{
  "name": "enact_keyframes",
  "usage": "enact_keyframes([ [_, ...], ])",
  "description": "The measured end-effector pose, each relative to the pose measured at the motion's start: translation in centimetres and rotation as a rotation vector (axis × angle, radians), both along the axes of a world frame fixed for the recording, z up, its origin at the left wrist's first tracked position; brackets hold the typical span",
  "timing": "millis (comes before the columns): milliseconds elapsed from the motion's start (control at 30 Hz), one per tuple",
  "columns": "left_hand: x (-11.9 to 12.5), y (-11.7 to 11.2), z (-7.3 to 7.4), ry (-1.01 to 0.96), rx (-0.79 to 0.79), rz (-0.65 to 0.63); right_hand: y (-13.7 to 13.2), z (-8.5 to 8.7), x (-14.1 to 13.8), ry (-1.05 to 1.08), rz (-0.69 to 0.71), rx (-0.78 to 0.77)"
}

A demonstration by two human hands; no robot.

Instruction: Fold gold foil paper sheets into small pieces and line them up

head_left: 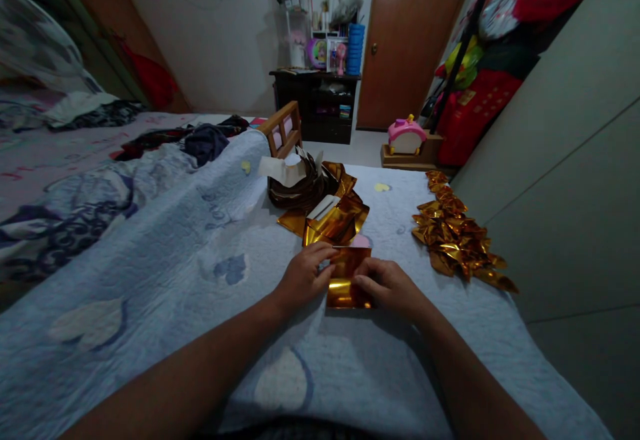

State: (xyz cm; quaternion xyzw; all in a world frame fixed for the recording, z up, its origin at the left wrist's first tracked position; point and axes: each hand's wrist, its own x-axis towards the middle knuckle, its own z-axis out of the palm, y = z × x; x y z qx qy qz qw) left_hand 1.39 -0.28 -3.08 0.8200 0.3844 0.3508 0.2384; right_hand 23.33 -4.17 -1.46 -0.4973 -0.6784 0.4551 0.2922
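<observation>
A sheet of shiny gold foil paper (343,288) is held just above the quilt between my two hands. My left hand (306,272) grips its left edge between thumb and fingers. On the right side, my right hand (387,283) pinches the sheet with the thumb on its face. Just beyond lie loose gold foil sheets (340,220), some crumpled or showing a pale back. Behind them is a round, dark-edged stack of paper (295,190) with white strips curling up. Folded gold paper pieces (455,240) are heaped to the right.
The pale blue quilt (200,333) with heart patterns covers the bed. Rumpled clothes (205,143) lie on the left. A wooden rail (283,130) stands at the far edge. A grey cabinet wall (565,227) rises on the right, and a pink toy (406,137) sits beyond.
</observation>
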Motion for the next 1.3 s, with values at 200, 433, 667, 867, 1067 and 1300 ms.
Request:
enact_keyframes([
  [200,0.0,-0.4,0.2,-0.223,-0.255,-0.003,0.8,-1.6,-0.3,0.157,-0.353,-0.011],
  [433,0.3,-0.8,1.0,-0.487,-0.608,-0.120,0.5,0.2,-0.2,0.338,-0.279,-0.320],
  [667,0.5,-1.1,0.8,-0.550,-0.664,-0.169,0.4,0.5,-0.4,0.463,-0.365,-0.266],
  [867,0.7,-1.1,0.2,-0.497,-0.620,-0.246,0.4,0.7,-0.3,0.523,-0.237,-0.121],
  [1067,0.1,-0.8,0.2,-0.250,-0.211,-0.229,0.3,0.1,0.0,0.512,0.009,-0.259],
  [1300,-0.8,-0.3,0.0,0.002,-0.118,-0.296,0.6,-0.6,1.4,0.248,0.105,-0.160],
])
